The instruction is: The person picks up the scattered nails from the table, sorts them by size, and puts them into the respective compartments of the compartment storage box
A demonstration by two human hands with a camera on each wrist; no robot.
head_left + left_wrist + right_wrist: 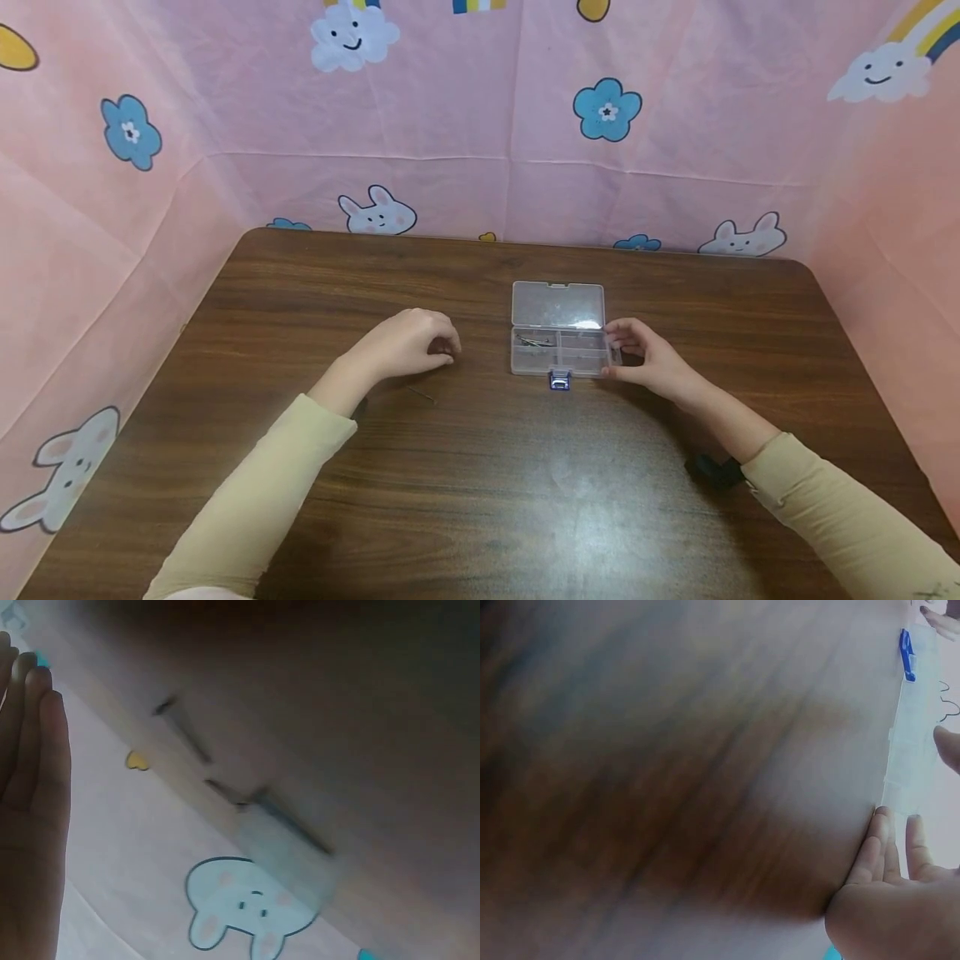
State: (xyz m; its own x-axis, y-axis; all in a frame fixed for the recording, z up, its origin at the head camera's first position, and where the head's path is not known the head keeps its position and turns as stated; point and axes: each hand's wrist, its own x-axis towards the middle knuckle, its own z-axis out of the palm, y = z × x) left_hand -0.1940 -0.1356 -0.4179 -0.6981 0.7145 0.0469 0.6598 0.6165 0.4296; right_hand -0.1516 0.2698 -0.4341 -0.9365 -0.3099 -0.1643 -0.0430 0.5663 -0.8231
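A clear plastic compartment box (585, 362) lies with its lid (557, 304) raised at the back and a blue latch (559, 381) at the front. Thin metal nail-like pieces (534, 342) rest in its back-left compartment. My right hand (654, 358) grips the box's right end, thumb at the front corner, fingers at the back. To the left of the box, my left hand (408, 343) hovers low over the table, fingers loosely bent, nothing visible in them. A thin metal piece (422, 394) lies below it; the left wrist view shows several blurred nail-like pieces (292, 821).
The brown wood-grain table (480, 500) extends around the box and both hands. Pink patterned cloth (465, 108) hangs behind it and at both sides. A dark object (716, 469) shows under the right forearm.
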